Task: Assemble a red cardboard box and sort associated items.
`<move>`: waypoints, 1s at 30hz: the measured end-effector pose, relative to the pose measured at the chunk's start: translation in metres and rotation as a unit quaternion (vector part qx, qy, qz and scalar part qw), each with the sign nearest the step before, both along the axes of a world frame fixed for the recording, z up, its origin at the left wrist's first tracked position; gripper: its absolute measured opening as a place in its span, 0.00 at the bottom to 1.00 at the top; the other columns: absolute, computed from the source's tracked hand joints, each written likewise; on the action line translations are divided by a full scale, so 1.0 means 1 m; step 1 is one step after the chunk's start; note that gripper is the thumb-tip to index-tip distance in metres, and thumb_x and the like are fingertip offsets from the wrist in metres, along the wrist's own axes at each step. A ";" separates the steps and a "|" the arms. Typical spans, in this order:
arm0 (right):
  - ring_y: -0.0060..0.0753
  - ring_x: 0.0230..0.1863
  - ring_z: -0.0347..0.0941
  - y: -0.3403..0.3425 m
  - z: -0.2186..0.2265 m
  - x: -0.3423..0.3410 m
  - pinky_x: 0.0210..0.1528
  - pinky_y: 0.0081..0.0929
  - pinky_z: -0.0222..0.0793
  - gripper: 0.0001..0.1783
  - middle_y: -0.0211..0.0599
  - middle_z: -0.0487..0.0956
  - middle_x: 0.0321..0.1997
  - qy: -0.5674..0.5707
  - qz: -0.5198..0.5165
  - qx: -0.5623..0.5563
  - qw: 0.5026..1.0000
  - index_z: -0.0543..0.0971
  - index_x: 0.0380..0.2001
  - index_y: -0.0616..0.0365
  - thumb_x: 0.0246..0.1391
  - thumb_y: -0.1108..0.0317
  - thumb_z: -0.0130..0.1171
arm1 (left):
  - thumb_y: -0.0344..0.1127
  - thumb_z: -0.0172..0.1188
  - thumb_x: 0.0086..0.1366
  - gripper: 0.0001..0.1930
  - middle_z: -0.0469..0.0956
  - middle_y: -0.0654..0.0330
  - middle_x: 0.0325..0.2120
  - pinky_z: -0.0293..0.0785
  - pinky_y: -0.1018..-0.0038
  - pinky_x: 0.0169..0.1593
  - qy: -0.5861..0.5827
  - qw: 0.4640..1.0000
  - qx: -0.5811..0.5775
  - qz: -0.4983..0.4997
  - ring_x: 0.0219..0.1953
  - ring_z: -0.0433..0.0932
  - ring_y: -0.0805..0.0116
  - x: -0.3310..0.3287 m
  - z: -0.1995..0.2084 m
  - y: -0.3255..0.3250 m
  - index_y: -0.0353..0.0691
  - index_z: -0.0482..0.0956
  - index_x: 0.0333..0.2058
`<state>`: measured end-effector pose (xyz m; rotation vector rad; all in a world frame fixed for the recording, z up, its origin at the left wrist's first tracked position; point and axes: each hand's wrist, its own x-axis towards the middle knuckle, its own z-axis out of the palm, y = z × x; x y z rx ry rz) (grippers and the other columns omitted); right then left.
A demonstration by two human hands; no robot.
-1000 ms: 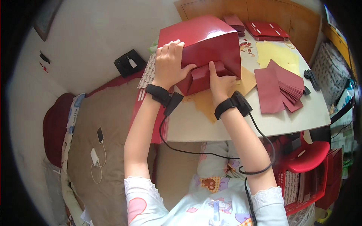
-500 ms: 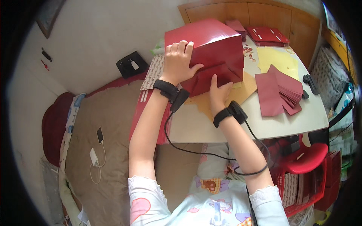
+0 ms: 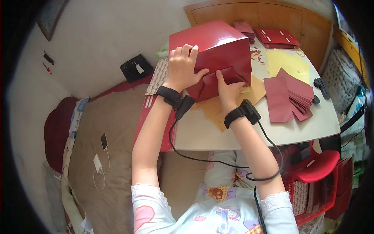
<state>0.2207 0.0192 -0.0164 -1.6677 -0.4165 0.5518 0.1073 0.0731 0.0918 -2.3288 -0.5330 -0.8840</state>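
A glossy red paper box (image 3: 224, 50) stands tilted on the table, its folded end facing me. My left hand (image 3: 182, 66) grips its left side, fingers over the upper edge and thumb across the front face. On the right, my right hand (image 3: 230, 91) is open against the folded flap (image 3: 230, 75), thumb stretched upward and apart from the fingers. Both wrists carry a black strap with a small cabled device. Under the box lie tan paper sheets (image 3: 257, 92) and a patterned sheet (image 3: 157, 78). The inside of the box is hidden.
Fanned dark red paper pieces (image 3: 278, 99) lie right of the box, with yellow sheets (image 3: 288, 64) behind. Red stacks (image 3: 276, 37) stand at the back. A red chair (image 3: 319, 167) is at right; a bed (image 3: 105, 117) holding a phone is at left.
My right hand has moved slightly up and right, its thumb now higher on the flap. The flap appears more raised. The left hand keeps its hold, with the box almost unmoved.
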 end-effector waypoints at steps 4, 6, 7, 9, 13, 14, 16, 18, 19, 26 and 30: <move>0.58 0.67 0.47 -0.004 0.011 -0.004 0.64 0.43 0.49 0.68 0.69 0.43 0.65 -0.004 0.009 -0.046 0.999 0.39 0.61 0.78 0.37 0.31 0.59 | 0.49 0.71 0.41 0.34 0.70 0.57 0.38 0.67 0.64 0.44 -0.005 1.000 0.012 0.003 0.39 0.71 0.58 -0.002 0.000 0.000 0.36 0.70 0.45; 0.59 0.67 0.46 0.000 0.011 -0.003 0.65 0.42 0.48 0.69 0.70 0.43 0.65 -0.008 0.005 -0.053 0.999 0.38 0.61 0.78 0.37 0.31 0.59 | 0.48 0.71 0.41 0.34 0.70 0.57 0.38 0.68 0.64 0.43 -0.004 1.000 0.013 0.002 0.38 0.71 0.58 -0.001 0.000 0.000 0.36 0.70 0.45; 0.59 0.67 0.44 0.002 0.010 -0.002 0.65 0.42 0.48 0.69 0.70 0.42 0.65 -0.013 0.001 -0.061 0.998 0.37 0.61 0.78 0.37 0.30 0.58 | 0.48 0.71 0.41 0.34 0.70 0.57 0.37 0.68 0.64 0.43 -0.003 1.000 0.013 0.000 0.38 0.71 0.58 0.000 0.000 0.000 0.36 0.70 0.45; 0.60 0.68 0.43 0.004 0.006 -0.002 0.66 0.42 0.46 0.69 0.71 0.41 0.65 -0.015 -0.001 -0.063 0.998 0.37 0.61 0.78 0.38 0.31 0.58 | 0.48 0.71 0.41 0.34 0.70 0.57 0.37 0.68 0.65 0.43 -0.002 1.000 0.011 0.001 0.38 0.71 0.58 0.002 0.000 -0.001 0.36 0.71 0.44; 0.62 0.69 0.38 0.007 0.009 -0.004 0.67 0.43 0.42 0.68 0.73 0.38 0.65 -0.008 0.010 -0.068 0.998 0.34 0.60 0.78 0.40 0.33 0.58 | 0.47 0.72 0.40 0.33 0.71 0.57 0.36 0.69 0.65 0.41 0.002 1.000 0.001 -0.001 0.37 0.72 0.58 0.000 0.002 0.000 0.37 0.71 0.43; 0.62 0.69 0.38 0.007 0.011 -0.004 0.67 0.43 0.42 0.68 0.73 0.38 0.65 -0.007 0.008 -0.067 0.998 0.34 0.60 0.78 0.40 0.33 0.58 | 0.47 0.72 0.40 0.33 0.71 0.57 0.36 0.69 0.65 0.41 0.003 1.000 0.001 -0.002 0.37 0.72 0.58 0.000 0.002 0.001 0.37 0.71 0.43; 0.63 0.69 0.37 0.007 0.016 -0.004 0.67 0.45 0.41 0.67 0.74 0.36 0.65 0.019 0.017 -0.069 0.997 0.32 0.60 0.79 0.43 0.37 0.59 | 0.47 0.73 0.39 0.33 0.71 0.57 0.36 0.70 0.65 0.41 -0.005 1.000 0.004 -0.005 0.37 0.72 0.58 0.001 0.002 0.001 0.37 0.71 0.43; 0.64 0.69 0.35 0.007 0.021 -0.004 0.67 0.46 0.40 0.66 0.74 0.34 0.65 0.033 0.018 -0.072 0.997 0.30 0.60 0.79 0.44 0.40 0.60 | 0.46 0.73 0.39 0.33 0.71 0.57 0.36 0.70 0.65 0.41 -0.004 1.000 0.002 -0.005 0.37 0.72 0.58 0.002 0.002 0.001 0.37 0.71 0.43; 0.64 0.69 0.33 0.008 0.024 -0.004 0.67 0.47 0.39 0.65 0.73 0.33 0.66 0.047 0.020 -0.075 0.996 0.29 0.60 0.79 0.45 0.44 0.60 | 0.46 0.73 0.39 0.33 0.71 0.57 0.36 0.70 0.65 0.41 -0.003 1.000 -0.001 -0.003 0.37 0.72 0.58 0.002 0.002 0.001 0.37 0.72 0.43; 0.62 0.70 0.28 0.009 0.030 -0.008 0.68 0.47 0.35 0.60 0.72 0.28 0.66 0.107 0.000 -0.048 0.993 0.26 0.60 0.75 0.48 0.55 0.59 | 0.46 0.72 0.39 0.33 0.71 0.57 0.36 0.69 0.65 0.42 -0.006 1.000 -0.001 -0.003 0.38 0.72 0.58 0.003 0.002 0.001 0.38 0.71 0.43; 0.60 0.70 0.26 0.003 0.033 -0.013 0.68 0.47 0.34 0.57 0.70 0.27 0.66 0.133 0.000 -0.021 0.991 0.25 0.60 0.74 0.49 0.58 0.57 | 0.46 0.72 0.40 0.33 0.71 0.57 0.37 0.69 0.64 0.42 -0.004 1.000 0.000 0.000 0.38 0.72 0.57 0.001 0.001 0.001 0.38 0.71 0.44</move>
